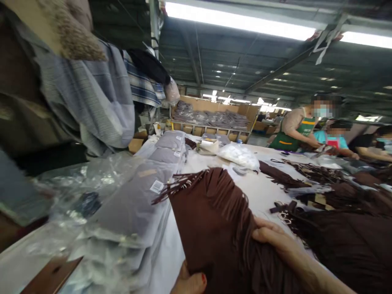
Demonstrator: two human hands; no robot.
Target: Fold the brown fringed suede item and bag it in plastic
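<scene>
A dark brown fringed suede-like piece, perhaps a bag, is held up in front of me, its fringe along the top and right side. My left hand grips its lower left edge with the thumb on the near face; the fingers behind are mostly hidden. On the right side, my right hand is closed on the fringed edge. Just left of the piece lies a stack of grey packets in clear plastic, the top one bearing a white barcode label. Some fringe strands hang over that stack.
Brown fringed goods with straps and metal rings cover the table's right side. A white plastic bag sits further back. Clothes hang at upper left. Across the table, a co-worker in a green apron and other people work.
</scene>
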